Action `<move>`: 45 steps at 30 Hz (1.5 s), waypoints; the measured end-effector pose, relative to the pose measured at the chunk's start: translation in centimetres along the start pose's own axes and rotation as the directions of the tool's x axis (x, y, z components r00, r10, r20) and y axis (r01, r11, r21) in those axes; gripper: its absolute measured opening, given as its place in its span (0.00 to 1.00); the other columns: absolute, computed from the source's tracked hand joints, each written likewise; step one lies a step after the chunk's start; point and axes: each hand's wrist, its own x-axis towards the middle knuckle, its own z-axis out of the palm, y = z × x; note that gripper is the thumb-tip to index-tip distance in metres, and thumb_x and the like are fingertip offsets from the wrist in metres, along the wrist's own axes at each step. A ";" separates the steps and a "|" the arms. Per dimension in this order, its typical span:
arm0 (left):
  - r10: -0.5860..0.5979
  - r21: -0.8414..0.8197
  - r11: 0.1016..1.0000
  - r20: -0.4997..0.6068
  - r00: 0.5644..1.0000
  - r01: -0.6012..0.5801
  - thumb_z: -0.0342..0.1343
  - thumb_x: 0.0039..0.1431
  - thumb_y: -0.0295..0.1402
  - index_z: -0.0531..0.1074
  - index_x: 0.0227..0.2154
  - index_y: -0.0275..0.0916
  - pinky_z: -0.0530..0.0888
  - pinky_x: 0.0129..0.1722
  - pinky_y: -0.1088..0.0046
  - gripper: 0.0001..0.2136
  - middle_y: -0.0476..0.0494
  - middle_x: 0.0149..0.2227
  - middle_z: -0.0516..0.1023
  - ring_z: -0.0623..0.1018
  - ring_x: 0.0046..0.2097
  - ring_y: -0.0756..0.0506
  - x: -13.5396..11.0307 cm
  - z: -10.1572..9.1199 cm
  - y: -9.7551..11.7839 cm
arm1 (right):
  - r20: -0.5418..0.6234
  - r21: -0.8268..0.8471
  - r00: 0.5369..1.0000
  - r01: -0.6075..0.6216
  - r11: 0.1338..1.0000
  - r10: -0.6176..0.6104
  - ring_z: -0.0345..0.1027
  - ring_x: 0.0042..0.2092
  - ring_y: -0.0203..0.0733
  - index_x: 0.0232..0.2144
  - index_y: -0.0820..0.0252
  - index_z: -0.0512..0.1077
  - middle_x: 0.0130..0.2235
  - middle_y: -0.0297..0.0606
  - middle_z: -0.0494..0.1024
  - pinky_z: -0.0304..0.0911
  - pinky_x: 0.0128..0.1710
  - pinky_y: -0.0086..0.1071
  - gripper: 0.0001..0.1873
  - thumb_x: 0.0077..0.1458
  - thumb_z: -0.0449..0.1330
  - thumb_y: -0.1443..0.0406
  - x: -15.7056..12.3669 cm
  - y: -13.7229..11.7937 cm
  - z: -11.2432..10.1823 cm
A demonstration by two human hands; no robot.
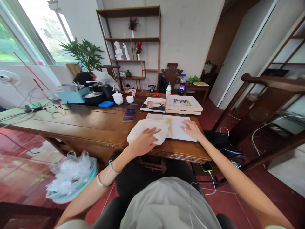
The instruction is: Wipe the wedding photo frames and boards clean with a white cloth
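My left hand (145, 140) lies flat with fingers spread on a bunched white towel (138, 128) near the table's front edge. On the right, my right hand (191, 129) rests with its fingers apart on a white board or open album (179, 122). Between my two hands, a pale gold strip (169, 127) shows on the white surface; I cannot make out exactly what it is. The towel covers the left part of the white board.
Behind the board lie a photo book (153, 105) and a thick framed album (184, 105). A phone (129, 114) lies left of the towel. Farther back stand a teapot (117, 98), a cup (130, 99) and a cola bottle (182, 85). A bag-filled bin (71, 178) stands on the floor.
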 end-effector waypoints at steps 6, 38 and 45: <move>-0.021 -0.015 1.000 -0.056 0.998 0.020 0.48 0.63 0.38 0.76 0.39 0.39 0.58 0.63 0.58 0.14 0.45 0.63 0.61 0.58 0.65 0.40 2.6 0.8 -2.3 | 0.000 0.006 1.000 -0.004 1.000 0.004 0.53 0.63 0.53 0.48 0.56 0.73 0.57 0.42 0.70 0.49 0.62 0.52 0.20 0.54 0.59 0.58 0.0 0.0 -0.1; -0.204 -0.078 0.977 -0.041 0.978 0.201 0.44 0.65 0.40 0.72 0.44 0.37 0.62 0.60 0.56 0.15 0.37 0.57 0.70 0.63 0.62 0.37 9.6 1.8 -6.6 | 0.101 0.062 0.988 0.111 0.992 -0.117 0.50 0.65 0.48 0.55 0.59 0.67 0.63 0.44 0.61 0.44 0.66 0.44 0.26 0.57 0.54 0.54 -0.3 0.9 -0.1; -0.132 0.019 0.991 0.069 0.989 0.131 0.44 0.63 0.28 0.71 0.46 0.38 0.62 0.59 0.54 0.13 0.38 0.55 0.71 0.61 0.64 0.38 8.7 1.2 -5.1 | 0.102 0.059 0.990 0.095 0.994 -0.101 0.50 0.65 0.48 0.55 0.56 0.67 0.63 0.42 0.62 0.44 0.66 0.46 0.25 0.57 0.54 0.54 -0.4 0.7 -0.2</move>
